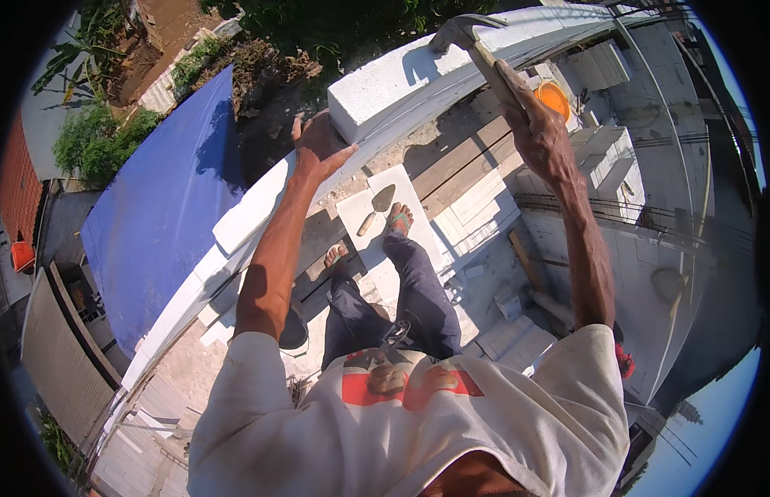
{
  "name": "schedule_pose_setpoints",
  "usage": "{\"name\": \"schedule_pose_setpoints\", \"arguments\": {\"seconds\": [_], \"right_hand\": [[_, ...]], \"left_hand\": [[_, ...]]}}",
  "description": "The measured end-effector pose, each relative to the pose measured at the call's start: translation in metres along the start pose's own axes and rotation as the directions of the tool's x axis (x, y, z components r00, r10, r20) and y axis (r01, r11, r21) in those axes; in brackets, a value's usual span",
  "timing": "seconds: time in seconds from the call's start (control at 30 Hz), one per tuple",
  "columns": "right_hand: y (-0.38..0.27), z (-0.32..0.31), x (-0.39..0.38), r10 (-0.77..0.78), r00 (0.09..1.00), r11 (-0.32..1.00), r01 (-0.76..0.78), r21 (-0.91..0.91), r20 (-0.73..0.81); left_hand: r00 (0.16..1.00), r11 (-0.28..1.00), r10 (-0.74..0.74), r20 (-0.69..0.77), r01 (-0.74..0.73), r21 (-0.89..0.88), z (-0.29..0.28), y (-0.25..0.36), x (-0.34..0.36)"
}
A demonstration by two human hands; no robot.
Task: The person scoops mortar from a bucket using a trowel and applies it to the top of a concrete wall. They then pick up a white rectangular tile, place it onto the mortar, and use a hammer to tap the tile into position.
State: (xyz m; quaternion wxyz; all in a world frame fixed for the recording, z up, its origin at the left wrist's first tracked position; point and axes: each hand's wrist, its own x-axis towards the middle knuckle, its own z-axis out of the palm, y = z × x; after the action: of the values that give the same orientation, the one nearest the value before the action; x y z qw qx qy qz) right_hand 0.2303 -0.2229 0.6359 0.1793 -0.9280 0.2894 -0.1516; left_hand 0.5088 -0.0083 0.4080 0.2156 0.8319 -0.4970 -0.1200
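My right hand (537, 137) grips the handle of a claw hammer (490, 68). The hammer's metal head is over the top of a white masonry block (376, 95), and its shadow falls on that block. Against the block's near end rests my left hand (320, 149), its thumb and fingers spread apart. The block sits on a long white wall (265, 192) that curves across the view. Between my feet and the wall, a pointing trowel (378, 207) with a wooden handle lies on a pale slab (397, 178).
Beyond the wall, a blue tarp (165, 199) hangs lower down to the left. An orange bucket (553, 98) stands right of my hammer hand. Stacked white blocks (604, 166) stand at the right. Wooden planks (476, 166) lie by my feet.
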Motion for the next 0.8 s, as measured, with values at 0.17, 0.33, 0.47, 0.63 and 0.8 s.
{"name": "schedule_pose_setpoints", "arguments": {"seconds": [0.17,0.33,0.47,0.63,0.8], "right_hand": [[0.013,-0.027,0.015,0.172,0.979,0.985,-0.172,0.013,-0.105],[0.047,-0.051,0.043,0.11,0.909,0.994,-0.099,0.048,-0.402],[0.071,-0.051,0.063,0.111,0.841,0.994,-0.097,0.054,-0.529],[0.098,-0.035,0.078,0.113,0.94,0.976,-0.166,-0.14,-0.322],[0.117,-0.03,0.072,0.247,0.948,0.958,-0.271,-0.098,-0.2]], "left_hand": [[0.963,0.919,-0.078,-0.257,-0.031,-0.392,-0.045,0.044,-0.007],[0.845,0.945,0.278,-0.457,-0.325,-0.026,-0.104,0.116,0.03],[0.943,0.951,0.3,-0.145,-0.284,0.122,-0.107,0.175,0.09],[0.966,0.953,0.253,0.057,-0.258,0.161,-0.094,0.199,0.128],[0.966,0.959,0.251,0.056,-0.256,0.123,-0.09,0.198,0.129]]}}
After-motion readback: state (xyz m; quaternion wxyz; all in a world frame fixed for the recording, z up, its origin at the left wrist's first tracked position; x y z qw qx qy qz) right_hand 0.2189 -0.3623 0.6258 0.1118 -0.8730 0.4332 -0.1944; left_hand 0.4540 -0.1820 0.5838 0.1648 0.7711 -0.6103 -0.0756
